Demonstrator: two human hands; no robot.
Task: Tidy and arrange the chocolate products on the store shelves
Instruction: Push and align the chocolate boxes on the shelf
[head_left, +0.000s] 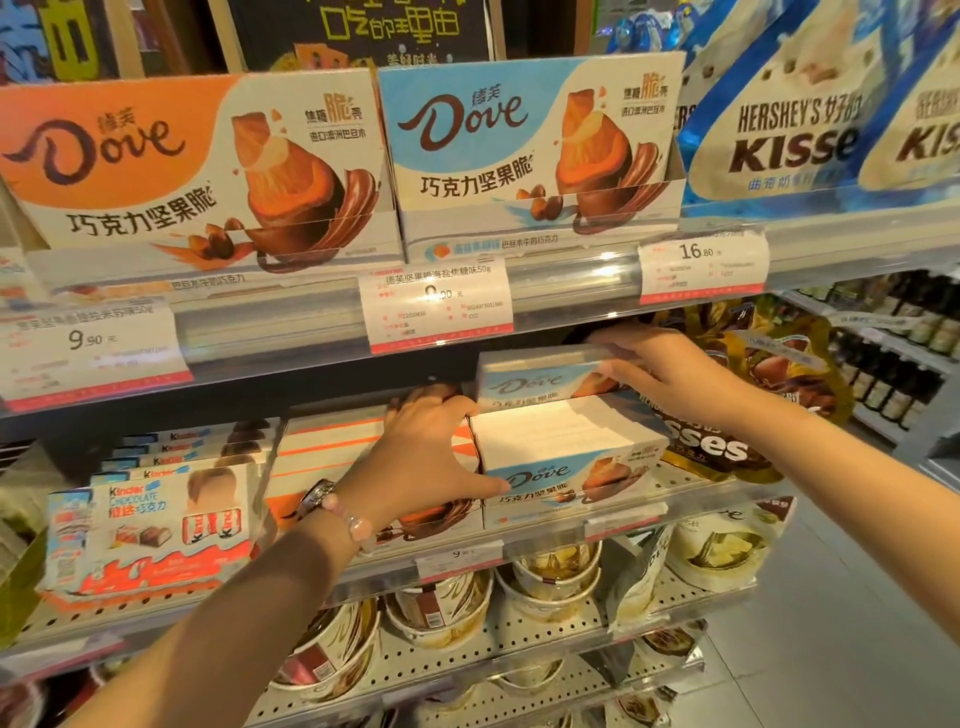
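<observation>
Middle shelf (571, 535), seen from above and in front. Blue Dove display carton (571, 467) stood at the shelf's front edge, packed to the top with white-edged boxes set side by side. Just left of it, touching, orange Dove display carton (332, 452), likewise filled with flat boxes showing orange stripes. Farther left, Kinder Chocolate tray (150, 525) with rows of packs stacked behind its front panel.

Left hand (431, 452) lay across the seam between the two Dove cartons, fingers straight and slightly spread, thumb pressed against the blue carton's front corner. Bead bracelet (353, 525) on that wrist.

Right hand (660, 369) reached in under the upper shelf, fingers curled over the right end of a single blue Dove box (540, 382), held level just above the filled blue carton; thumb hidden, so exact grip not clear.

Right of the blue carton, brown and gold Kisses bags (727, 441). Upper shelf: large orange and blue Dove cartons and Hershey's Kisses bags (789, 124). Lower shelf: paper tubs (441, 608) nested in stacks.
</observation>
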